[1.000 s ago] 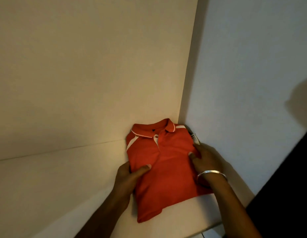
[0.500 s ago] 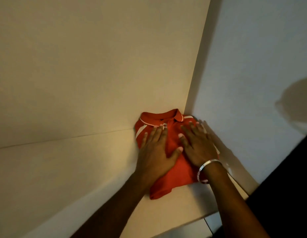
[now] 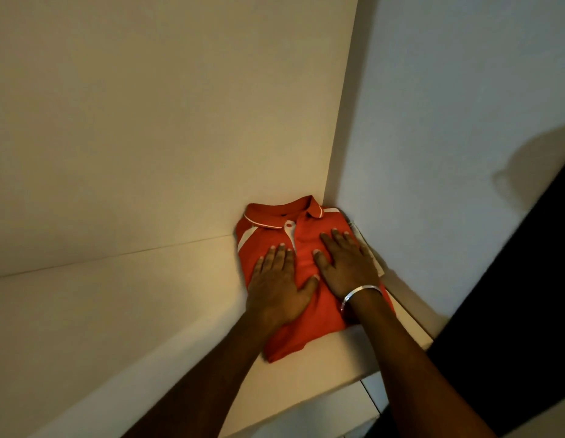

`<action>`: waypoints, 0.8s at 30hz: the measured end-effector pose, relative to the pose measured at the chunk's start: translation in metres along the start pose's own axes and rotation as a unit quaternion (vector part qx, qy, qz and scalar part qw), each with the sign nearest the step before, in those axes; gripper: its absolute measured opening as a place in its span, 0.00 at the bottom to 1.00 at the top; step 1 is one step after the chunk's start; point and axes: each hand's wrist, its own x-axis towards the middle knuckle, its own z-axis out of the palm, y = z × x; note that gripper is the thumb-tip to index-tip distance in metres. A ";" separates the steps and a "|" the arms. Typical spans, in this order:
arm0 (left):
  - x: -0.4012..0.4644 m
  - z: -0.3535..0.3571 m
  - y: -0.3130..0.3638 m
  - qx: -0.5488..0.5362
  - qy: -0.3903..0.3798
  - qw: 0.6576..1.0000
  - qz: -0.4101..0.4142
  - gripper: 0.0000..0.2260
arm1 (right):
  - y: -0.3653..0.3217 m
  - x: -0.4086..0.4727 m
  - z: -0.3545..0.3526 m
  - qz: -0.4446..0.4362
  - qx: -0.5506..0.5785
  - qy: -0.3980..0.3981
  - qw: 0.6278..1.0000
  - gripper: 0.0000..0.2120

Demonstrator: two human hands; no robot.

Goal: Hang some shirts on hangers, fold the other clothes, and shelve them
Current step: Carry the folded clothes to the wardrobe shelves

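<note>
A folded red polo shirt [image 3: 309, 229] with white trim lies on the white shelf [image 3: 132, 295], pushed into the back right corner, collar toward the back wall. My left hand [image 3: 279, 289] lies flat on the shirt's left half, fingers straight. My right hand [image 3: 347, 267], a silver bangle at its wrist, lies flat on the right half, fingers spread. Both palms press down on the cloth. The shirt's front edge shows between my forearms.
The shelf's back wall [image 3: 164, 121] and right side panel [image 3: 448, 121] close the corner. A white tag or paper edge [image 3: 368, 248] pokes out at the shirt's right side. A dark panel [image 3: 527, 295] stands at the right. The shelf's bare surface stretches left.
The shirt went from being held by its sides to sitting deep in the corner. Both hands moved on top of it and now lie flat; the left hand has slid slightly back toward me.
</note>
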 end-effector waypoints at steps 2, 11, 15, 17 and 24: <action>-0.001 -0.002 0.000 -0.001 0.000 1.000 0.000 0.41 | -0.001 -0.003 -0.001 0.002 0.009 0.008 1.000 0.30; -0.031 -0.013 0.015 -0.080 0.121 0.981 0.127 0.31 | 0.003 -0.099 -0.016 0.083 0.096 0.129 0.984 0.24; -0.075 -0.012 0.046 -0.133 0.169 0.933 0.290 0.23 | 0.005 -0.203 -0.015 0.204 0.073 0.255 0.942 0.25; -0.109 -0.007 0.062 -0.172 0.144 0.906 0.358 0.21 | 0.001 -0.264 -0.009 0.255 0.065 0.298 0.918 0.24; -0.283 0.043 0.111 -0.252 -0.010 0.805 0.537 0.20 | -0.054 -0.522 0.022 0.459 0.018 0.366 0.809 0.27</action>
